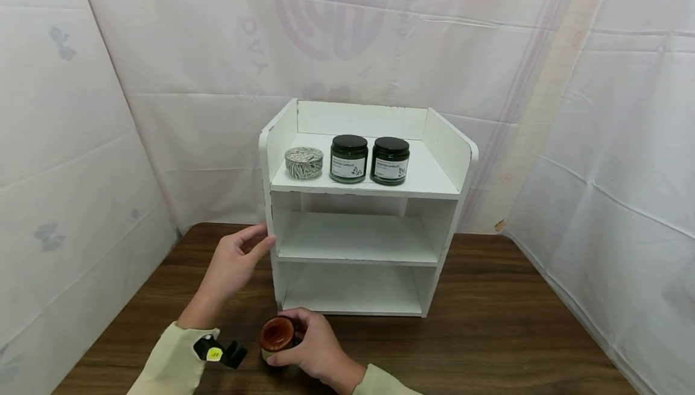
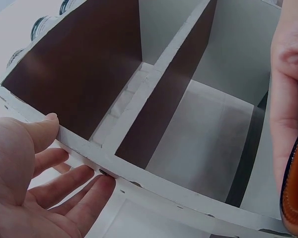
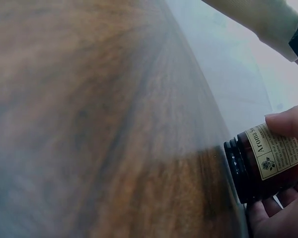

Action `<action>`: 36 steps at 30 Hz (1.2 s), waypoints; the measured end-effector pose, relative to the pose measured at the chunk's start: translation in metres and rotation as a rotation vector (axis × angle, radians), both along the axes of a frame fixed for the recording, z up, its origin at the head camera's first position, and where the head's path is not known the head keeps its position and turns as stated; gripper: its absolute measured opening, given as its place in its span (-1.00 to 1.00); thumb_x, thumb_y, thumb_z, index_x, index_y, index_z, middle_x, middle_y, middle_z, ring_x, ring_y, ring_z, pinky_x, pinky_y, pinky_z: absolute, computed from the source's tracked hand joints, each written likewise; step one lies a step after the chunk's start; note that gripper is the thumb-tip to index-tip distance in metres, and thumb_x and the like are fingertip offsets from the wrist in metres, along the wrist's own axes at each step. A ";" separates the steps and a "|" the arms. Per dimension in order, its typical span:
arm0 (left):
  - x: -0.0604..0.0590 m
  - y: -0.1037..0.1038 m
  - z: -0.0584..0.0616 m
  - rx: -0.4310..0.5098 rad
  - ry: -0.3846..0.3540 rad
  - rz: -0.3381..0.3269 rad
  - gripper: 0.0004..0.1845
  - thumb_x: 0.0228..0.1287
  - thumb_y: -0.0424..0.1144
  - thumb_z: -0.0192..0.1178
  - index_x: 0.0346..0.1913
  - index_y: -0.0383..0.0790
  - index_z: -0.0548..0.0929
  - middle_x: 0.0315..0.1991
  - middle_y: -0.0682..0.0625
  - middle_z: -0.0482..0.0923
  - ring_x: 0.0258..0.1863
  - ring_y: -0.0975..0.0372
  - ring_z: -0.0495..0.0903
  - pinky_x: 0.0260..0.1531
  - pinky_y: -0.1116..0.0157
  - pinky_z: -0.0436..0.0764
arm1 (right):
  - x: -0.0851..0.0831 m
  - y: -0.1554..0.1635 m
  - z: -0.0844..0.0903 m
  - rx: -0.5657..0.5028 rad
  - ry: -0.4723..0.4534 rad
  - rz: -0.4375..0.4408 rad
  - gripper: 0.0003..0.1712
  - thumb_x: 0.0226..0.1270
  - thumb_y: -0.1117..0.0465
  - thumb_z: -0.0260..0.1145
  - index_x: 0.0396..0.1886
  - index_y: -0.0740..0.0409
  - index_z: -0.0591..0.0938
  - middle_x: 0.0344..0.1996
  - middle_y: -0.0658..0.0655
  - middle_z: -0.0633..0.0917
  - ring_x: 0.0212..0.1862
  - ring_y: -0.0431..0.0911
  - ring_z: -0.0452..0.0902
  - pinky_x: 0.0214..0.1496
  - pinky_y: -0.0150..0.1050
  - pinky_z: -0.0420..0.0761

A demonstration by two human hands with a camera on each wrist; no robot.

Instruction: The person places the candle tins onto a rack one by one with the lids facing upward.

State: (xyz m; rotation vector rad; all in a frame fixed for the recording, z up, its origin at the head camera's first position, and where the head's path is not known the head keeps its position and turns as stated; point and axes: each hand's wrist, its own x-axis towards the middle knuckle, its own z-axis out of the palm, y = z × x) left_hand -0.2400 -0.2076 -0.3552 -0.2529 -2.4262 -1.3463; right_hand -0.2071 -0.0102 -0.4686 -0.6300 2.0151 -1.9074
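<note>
My right hand (image 1: 320,350) grips an amber glass jar (image 1: 277,333) low in front of the white shelf unit's left corner. Its amber base faces up in the head view. In the right wrist view the jar (image 3: 273,158) shows a cream "Aroma" label and a black lid (image 3: 237,168) turned toward the table. My left hand (image 1: 236,262) touches the left side panel of the shelf unit (image 1: 361,191). Close up in the left wrist view, the thumb of my left hand (image 2: 35,173) lies at the panel's front edge, with the loosely extended fingers along its outer face.
On the top shelf stand a patterned round tin (image 1: 304,163) and two dark green candle jars with black lids, a left one (image 1: 349,160) and a right one (image 1: 390,161). The brown wooden table (image 1: 505,322) is enclosed by white sheeting (image 1: 201,105) behind and at both sides.
</note>
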 end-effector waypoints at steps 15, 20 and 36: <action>0.002 0.001 0.002 0.028 0.003 -0.018 -0.47 0.51 0.07 0.19 0.38 -0.13 0.57 0.30 -0.12 0.62 0.27 0.03 0.58 -0.02 0.54 0.52 | 0.002 0.006 0.007 -0.027 0.008 0.005 -0.31 -0.05 0.44 0.64 0.15 0.12 0.65 -0.02 -0.06 0.74 0.01 -0.30 0.64 0.10 -0.47 0.59; 0.000 0.001 0.000 0.029 0.004 -0.018 -0.46 0.51 0.07 0.19 0.39 -0.14 0.57 0.29 -0.11 0.62 0.24 0.05 0.61 -0.04 0.54 0.55 | 0.003 0.008 0.008 -0.037 0.010 0.008 -0.32 -0.04 0.43 0.64 0.15 0.13 0.65 -0.01 -0.04 0.74 0.02 -0.28 0.64 0.11 -0.45 0.60; 0.000 0.001 0.001 0.044 -0.010 -0.020 -0.44 0.50 0.07 0.19 0.40 -0.15 0.55 0.29 -0.13 0.62 0.23 0.04 0.61 -0.06 0.56 0.54 | 0.006 0.014 0.008 -0.105 0.012 0.029 -0.35 -0.06 0.46 0.61 0.11 0.18 0.64 -0.03 0.02 0.74 0.00 -0.23 0.65 0.05 -0.44 0.63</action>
